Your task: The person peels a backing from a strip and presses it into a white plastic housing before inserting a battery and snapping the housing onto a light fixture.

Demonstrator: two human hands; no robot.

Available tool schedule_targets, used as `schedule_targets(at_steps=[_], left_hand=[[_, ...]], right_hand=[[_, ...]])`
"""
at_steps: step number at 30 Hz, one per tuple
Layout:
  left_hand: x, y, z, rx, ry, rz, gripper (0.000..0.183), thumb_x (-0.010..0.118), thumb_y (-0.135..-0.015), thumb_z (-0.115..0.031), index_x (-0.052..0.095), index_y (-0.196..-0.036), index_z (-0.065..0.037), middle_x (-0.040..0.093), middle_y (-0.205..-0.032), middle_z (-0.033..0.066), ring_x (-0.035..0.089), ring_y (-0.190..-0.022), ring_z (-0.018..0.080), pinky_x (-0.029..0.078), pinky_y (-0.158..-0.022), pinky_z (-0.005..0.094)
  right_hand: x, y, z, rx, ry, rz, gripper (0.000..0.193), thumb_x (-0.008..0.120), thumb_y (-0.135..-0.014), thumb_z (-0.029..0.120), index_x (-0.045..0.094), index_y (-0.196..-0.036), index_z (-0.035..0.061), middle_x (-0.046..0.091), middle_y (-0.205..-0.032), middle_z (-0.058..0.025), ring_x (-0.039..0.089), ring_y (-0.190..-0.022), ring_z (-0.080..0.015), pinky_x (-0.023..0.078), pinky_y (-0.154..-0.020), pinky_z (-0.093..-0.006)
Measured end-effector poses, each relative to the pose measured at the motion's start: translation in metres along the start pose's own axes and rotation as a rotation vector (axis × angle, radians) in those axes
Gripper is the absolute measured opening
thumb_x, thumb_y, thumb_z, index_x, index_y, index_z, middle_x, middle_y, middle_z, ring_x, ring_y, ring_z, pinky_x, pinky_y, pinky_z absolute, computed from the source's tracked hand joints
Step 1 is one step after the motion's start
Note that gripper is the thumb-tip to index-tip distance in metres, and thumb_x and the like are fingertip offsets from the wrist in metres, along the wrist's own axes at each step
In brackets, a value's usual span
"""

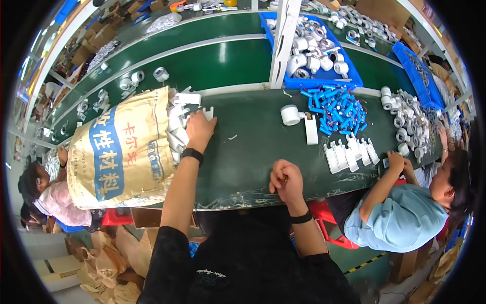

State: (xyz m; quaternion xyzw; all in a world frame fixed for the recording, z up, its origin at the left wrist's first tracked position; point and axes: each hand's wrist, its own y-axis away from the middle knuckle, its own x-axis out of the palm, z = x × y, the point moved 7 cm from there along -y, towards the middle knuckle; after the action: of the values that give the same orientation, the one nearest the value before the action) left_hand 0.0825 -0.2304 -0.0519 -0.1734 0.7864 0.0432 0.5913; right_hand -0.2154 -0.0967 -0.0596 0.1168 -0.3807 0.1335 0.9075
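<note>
My left hand [201, 129] is at the mouth of a large tan and blue sack [91, 152], its fingers closed on a white plastic part [208, 113]. More white plastic pieces [177, 121] spill from the sack beside it. My right hand [287, 181] hovers over the near side of the green table, its fingers curled in, and nothing shows in them. Ahead and to its right lie a round white housing [290, 115] and a flat white piece [311, 129]. Several white handle-shaped shells [349, 154] lie in a row farther right.
A heap of blue wired cylinders [336, 109] lies behind the shells. Beyond it, a blue tray [354, 78] holds white housings, next to a white post [283, 45]. A co-worker in a blue shirt [400, 218] sits at right by piled housings [405, 121]. Another person [66, 200] sits at left.
</note>
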Motion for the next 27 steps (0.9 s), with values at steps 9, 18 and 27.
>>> schedule_targets(at_steps=[9,18,27], left_hand=[[-0.036,0.122,-0.064,-0.297,1.807,0.795,0.057,0.063,-0.1,-0.015,0.04,-0.15,-0.004,0.063,-0.127,0.02,0.067,-0.111,0.0278,0.058,-0.095,0.0389],[-0.014,0.155,-0.064,-0.366,1.881,0.855,0.053,0.061,-0.101,-0.02,0.042,-0.149,-0.006,0.064,-0.128,0.019,0.067,-0.111,0.0263,0.059,-0.091,0.0371],[-0.017,0.16,-0.063,-0.343,1.794,0.856,0.049,0.063,-0.1,-0.013,0.048,-0.147,-0.007,0.064,-0.129,0.0173,0.066,-0.111,0.0237,0.059,-0.09,0.036]], right_hand=[[0.095,-0.006,0.047,-0.707,1.341,-0.104,0.018,0.076,-0.084,0.006,0.076,-0.102,0.0087,0.042,-0.064,-0.0034,0.045,-0.052,-0.0122,0.036,-0.046,-0.0296],[0.1,0.002,0.026,-0.709,1.509,0.049,0.023,0.077,-0.08,0.003,0.077,-0.101,0.0113,0.043,-0.067,-0.0037,0.047,-0.051,-0.0169,0.039,-0.046,-0.0315],[0.108,0.007,0.024,-0.747,1.599,0.115,0.02,0.076,-0.077,0.001,0.073,-0.096,0.0092,0.047,-0.069,-0.0047,0.053,-0.053,-0.0199,0.043,-0.046,-0.0334]])
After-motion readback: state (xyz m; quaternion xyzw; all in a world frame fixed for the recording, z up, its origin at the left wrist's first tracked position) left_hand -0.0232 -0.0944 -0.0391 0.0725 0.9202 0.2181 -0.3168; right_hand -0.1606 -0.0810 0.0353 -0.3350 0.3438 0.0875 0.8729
